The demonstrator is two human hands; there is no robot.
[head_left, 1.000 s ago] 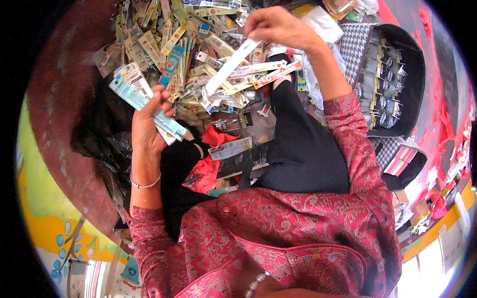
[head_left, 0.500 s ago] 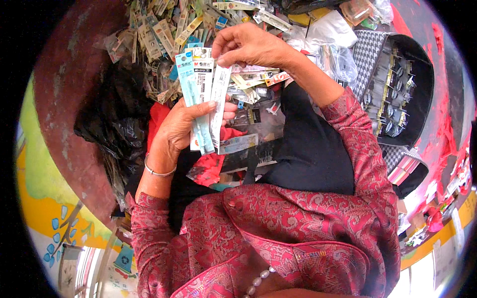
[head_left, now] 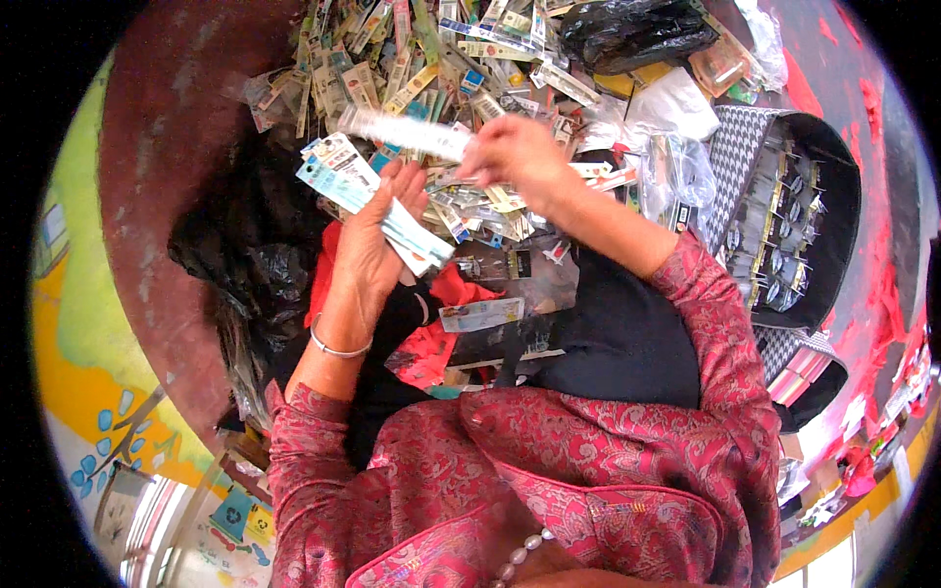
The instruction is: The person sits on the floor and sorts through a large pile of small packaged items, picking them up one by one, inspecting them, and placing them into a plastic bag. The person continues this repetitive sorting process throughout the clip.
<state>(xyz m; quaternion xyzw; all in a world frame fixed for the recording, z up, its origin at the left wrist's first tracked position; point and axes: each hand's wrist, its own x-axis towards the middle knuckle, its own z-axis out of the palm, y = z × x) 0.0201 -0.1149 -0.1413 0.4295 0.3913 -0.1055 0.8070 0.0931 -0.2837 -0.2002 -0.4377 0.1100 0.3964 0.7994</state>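
A small stack of slim white and pale-blue pen refill packets [head_left: 340,174] lies slantwise across my left hand [head_left: 365,235]. The thumb presses on top of the stack. To the right and a little farther off, my right hand [head_left: 524,165] pinches one end of a single white packet [head_left: 407,134]. Motion smears this packet, which points left above the stack, apart from it. Under and beyond both hands spreads a heap of similar loose packets [head_left: 402,54] in white, yellow and blue.
Black plastic bags [head_left: 240,235] lie at the left, and another black bag [head_left: 637,34] sits at the back. At the right stands a houndstooth box [head_left: 833,216] with packaged items inside. Clear bags [head_left: 676,176] rest beside it. A pale packet [head_left: 482,315] lies near my lap.
My right hand has moved down and to the right, with a white packet now drawn away from the stack. The left hand has tilted its stack leftward.
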